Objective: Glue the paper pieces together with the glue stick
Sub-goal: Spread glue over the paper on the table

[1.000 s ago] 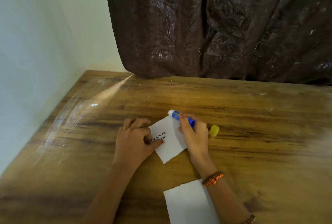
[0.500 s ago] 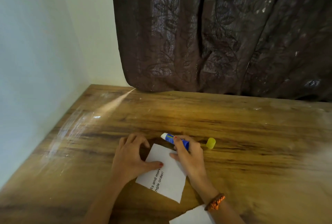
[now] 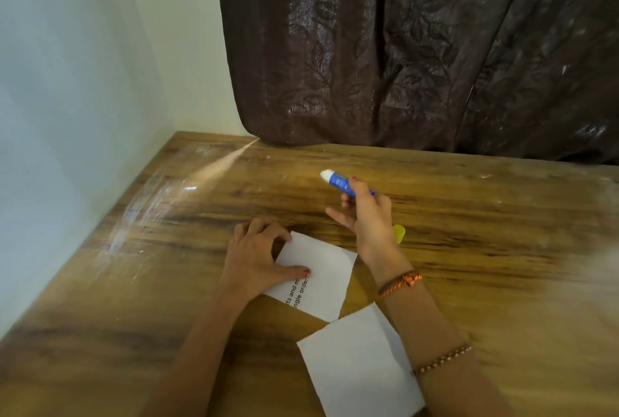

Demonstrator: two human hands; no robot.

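Observation:
A white paper piece with printed text [image 3: 321, 277] lies on the wooden table [image 3: 469, 249]. My left hand [image 3: 256, 257] presses flat on its left edge, thumb on the print. My right hand [image 3: 368, 215] is raised above the table behind the paper and grips an uncapped blue glue stick [image 3: 338, 181], white tip pointing up and left. A second, blank white paper piece [image 3: 360, 369] lies nearer me, partly under my right forearm. The yellow cap [image 3: 399, 233] rests on the table just right of my right wrist.
A dark brown patterned curtain [image 3: 402, 48] hangs along the table's far edge. A pale wall [image 3: 67, 81] borders the table on the left. The tabletop shows white scuff marks at the left.
My right hand has lifted the glue stick off the printed paper, up and away from me. The printed paper has turned under my left hand, its text now running sideways.

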